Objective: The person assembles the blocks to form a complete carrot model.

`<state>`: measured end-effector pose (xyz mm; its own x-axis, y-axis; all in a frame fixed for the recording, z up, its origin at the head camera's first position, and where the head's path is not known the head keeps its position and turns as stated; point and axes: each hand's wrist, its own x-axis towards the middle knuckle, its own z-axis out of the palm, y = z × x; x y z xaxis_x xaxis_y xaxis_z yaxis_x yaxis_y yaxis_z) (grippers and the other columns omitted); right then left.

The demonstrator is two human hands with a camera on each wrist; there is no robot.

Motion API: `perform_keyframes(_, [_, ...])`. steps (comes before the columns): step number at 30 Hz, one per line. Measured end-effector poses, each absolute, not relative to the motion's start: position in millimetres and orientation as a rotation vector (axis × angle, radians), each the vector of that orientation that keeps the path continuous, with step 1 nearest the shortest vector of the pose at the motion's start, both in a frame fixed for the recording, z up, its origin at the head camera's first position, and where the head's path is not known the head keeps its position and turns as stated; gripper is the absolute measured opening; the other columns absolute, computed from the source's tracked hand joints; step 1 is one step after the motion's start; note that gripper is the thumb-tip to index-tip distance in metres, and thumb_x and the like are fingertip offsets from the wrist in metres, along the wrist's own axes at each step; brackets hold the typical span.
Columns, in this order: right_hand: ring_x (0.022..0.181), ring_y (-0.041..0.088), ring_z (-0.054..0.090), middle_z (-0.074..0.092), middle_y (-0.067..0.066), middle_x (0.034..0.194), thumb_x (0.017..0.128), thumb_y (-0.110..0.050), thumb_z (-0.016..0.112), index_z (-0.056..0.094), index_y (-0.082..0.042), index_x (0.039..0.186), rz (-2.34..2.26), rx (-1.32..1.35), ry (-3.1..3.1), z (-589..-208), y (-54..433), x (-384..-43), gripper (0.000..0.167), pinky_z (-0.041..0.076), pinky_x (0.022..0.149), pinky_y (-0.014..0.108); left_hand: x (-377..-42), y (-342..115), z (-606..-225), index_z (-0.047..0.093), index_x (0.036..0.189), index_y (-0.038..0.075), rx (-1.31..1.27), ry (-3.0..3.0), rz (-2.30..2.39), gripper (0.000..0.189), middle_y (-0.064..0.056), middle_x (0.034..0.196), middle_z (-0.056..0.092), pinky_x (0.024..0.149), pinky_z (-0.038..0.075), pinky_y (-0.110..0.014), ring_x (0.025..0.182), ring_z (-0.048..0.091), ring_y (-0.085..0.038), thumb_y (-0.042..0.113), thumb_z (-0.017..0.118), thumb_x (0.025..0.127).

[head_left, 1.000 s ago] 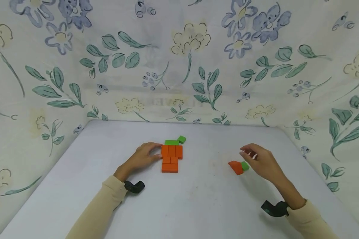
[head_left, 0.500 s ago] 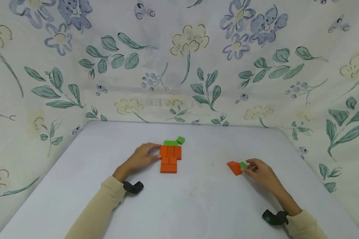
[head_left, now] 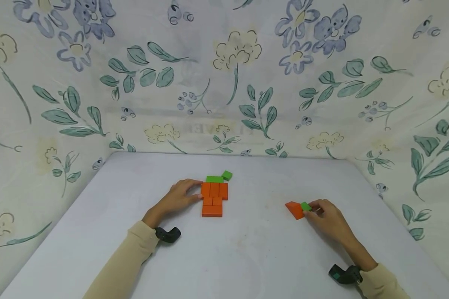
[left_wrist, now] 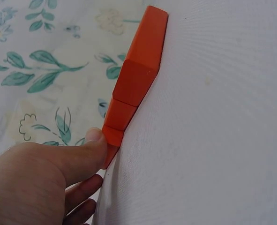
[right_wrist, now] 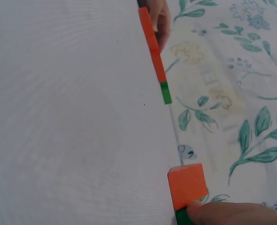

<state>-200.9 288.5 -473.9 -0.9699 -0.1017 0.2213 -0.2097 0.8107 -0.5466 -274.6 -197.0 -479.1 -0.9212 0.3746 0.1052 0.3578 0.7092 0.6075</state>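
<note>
In the head view, several orange blocks lie together flat on the table, with a green rectangular block along their far edge. A small green block sits tilted at its right corner. My left hand rests at the left side of this group, thumb and index finger spread against the orange edge; the left wrist view shows the thumb touching an orange block. Over on the right, my right hand pinches a small green block between thumb and index finger. An angled orange block touches that green block.
The white table stretches between the two groups of blocks. Flower-patterned cloth hangs behind it and at both sides. Each wrist carries a black camera mount, such as the right one.
My right hand has come down from above the right-hand blocks and taken the small green block between thumb and finger. The left hand has stayed at the orange group.
</note>
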Motion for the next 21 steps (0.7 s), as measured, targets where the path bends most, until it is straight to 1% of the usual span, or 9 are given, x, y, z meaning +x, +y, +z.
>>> perform_keyframes(7, [0.094,0.03,0.063,0.066,0.015,0.102,0.092,-0.021,0.072,0.066,0.005,0.114,0.835,0.241,-2.812,-475.0,287.8,-200.0,0.034,0.052,0.076,0.039,-273.8,-198.1,-480.2,0.053,0.143,0.016,0.633,2.891,1.016,0.055,-0.008,0.149,0.052,0.115,0.026,-0.06,0.141,0.041,-0.033,0.041,0.066,0.096])
perform_keyframes(11, [0.093,0.03,0.064,0.067,0.015,0.1,0.091,-0.023,0.073,0.066,0.005,0.114,0.818,0.227,-2.802,-473.0,285.4,-197.2,0.036,0.053,0.076,0.04,-274.7,-197.5,-480.8,0.054,0.143,0.017,0.625,2.895,1.018,0.054,-0.007,0.148,0.053,0.115,0.027,-0.058,0.141,0.041,-0.032,0.041,0.065,0.096])
perform_keyframes(17, [0.092,0.028,0.064,0.067,0.014,0.099,0.091,-0.023,0.075,0.067,0.005,0.113,0.805,0.219,-2.794,-470.3,283.2,-194.8,0.037,0.052,0.074,0.036,-275.5,-197.7,-481.0,0.053,0.143,0.017,0.618,2.904,1.002,0.054,-0.006,0.148,0.053,0.115,0.028,-0.058,0.141,0.042,-0.031,0.041,0.065,0.096])
perform_keyframes(21, [0.091,0.028,0.064,0.067,0.013,0.098,0.091,-0.024,0.075,0.067,0.004,0.113,0.802,0.22,-2.792,-471.8,283.8,-195.8,0.037,0.051,0.074,0.035,-275.2,-198.0,-481.3,0.053,0.143,0.017,0.619,2.905,1.003,0.054,-0.006,0.148,0.053,0.115,0.028,-0.058,0.14,0.042,-0.031,0.04,0.066,0.096])
